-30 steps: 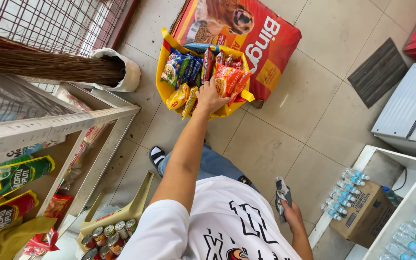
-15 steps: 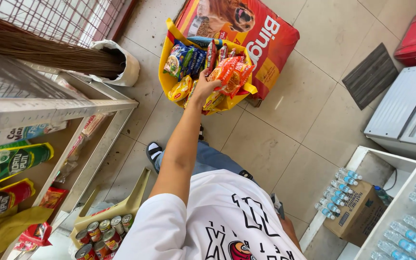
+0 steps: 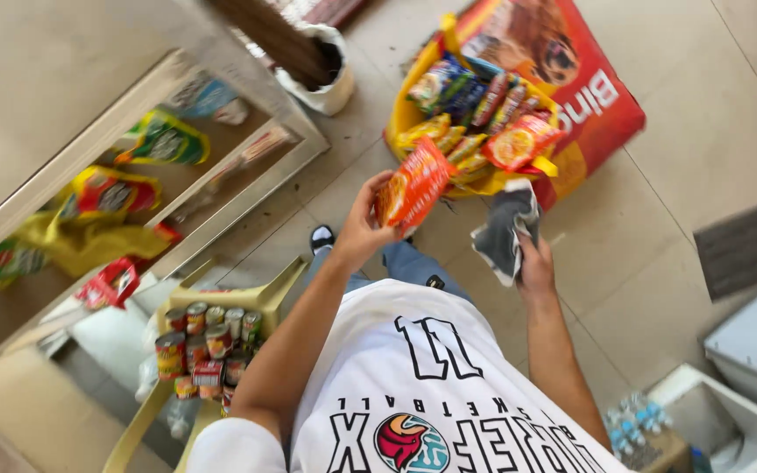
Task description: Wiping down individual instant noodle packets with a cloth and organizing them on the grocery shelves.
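Cloth (image 3: 503, 229) over right hand (image 3: 534, 267) fingers

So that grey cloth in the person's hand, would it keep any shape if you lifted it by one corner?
Probably not. The grey cloth droops in loose folds from the right hand, so it looks floppy. It seems light, since a loose grip carries it. It would likely drape over anything it is laid on. The orange snack packet in the left hand keeps its flat shape by contrast.

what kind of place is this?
Most likely a small grocery or corner shop. A yellow basket of snack packets sits on the tiled floor, stacked tins fill a low stand, and packets line the shelf. The left hand holds an orange packet; the right hand holds a grey cloth.
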